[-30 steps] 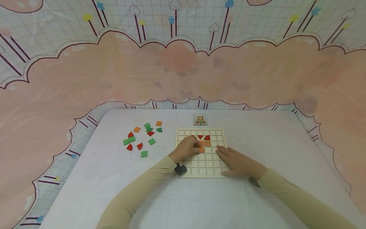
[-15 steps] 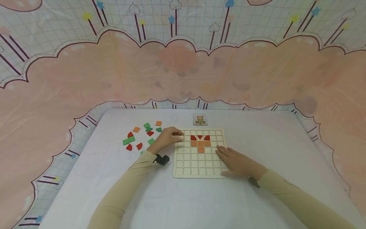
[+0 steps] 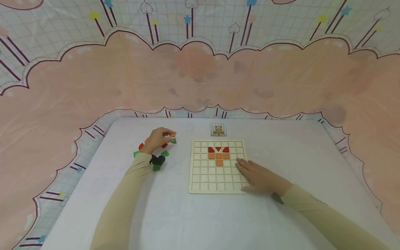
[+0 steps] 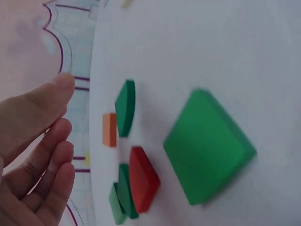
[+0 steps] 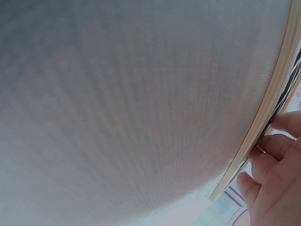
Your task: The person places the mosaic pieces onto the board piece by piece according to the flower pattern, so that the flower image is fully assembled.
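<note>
My left hand [image 3: 156, 139] hovers over the loose pieces on the left, fingertips close to an orange square [image 3: 173, 134]. The left wrist view shows its thumb and fingers [image 4: 56, 155] relaxed, with nothing held. Near it there lie a green rounded piece [image 4: 125, 108], a red rounded piece [image 4: 143, 179] and a green square [image 4: 209, 148]. My right hand [image 3: 260, 175] rests flat, fingers spread, on the right edge of the wooden grid board [image 3: 204, 180]. On the board, red quarter-circles [image 3: 226, 150] flank a red triangle [image 3: 218, 149], above several orange squares [image 3: 219, 162].
Behind the board lies a small card [image 3: 218, 130] printed with a coloured grid pattern. More green [image 3: 165, 153] and red pieces are scattered on the white tabletop [image 3: 187, 222], some hidden under the left hand. A patterned curtain [image 3: 200, 86] stands behind the table.
My left hand has left the board and moved left to the loose pieces. The left orange square and red quarter-circle on the board now show fully. My right hand has stayed put.
</note>
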